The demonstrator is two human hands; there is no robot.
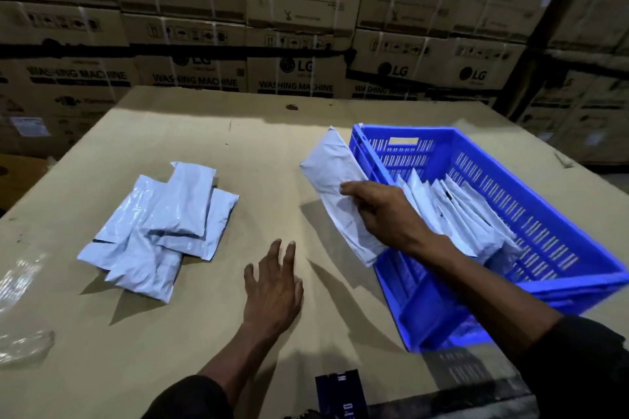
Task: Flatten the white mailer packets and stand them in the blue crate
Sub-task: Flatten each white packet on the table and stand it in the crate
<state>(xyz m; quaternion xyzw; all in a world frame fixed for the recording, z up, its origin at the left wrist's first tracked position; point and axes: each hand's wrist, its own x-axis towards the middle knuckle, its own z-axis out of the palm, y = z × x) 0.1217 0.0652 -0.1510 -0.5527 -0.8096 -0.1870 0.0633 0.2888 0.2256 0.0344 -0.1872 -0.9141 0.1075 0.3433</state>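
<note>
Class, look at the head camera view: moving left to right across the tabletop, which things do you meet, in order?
Clear plastic wrap → pile of white mailer packets → left hand → packet held by the right hand → blue crate.

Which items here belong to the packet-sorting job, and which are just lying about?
Job:
- white plastic mailer packet in the right hand
- pile of white mailer packets on the cardboard sheet
- blue slotted plastic crate
- packets standing in it
- left hand, open

Lying about:
- crumpled clear plastic film
- stacked cardboard washing-machine boxes
</note>
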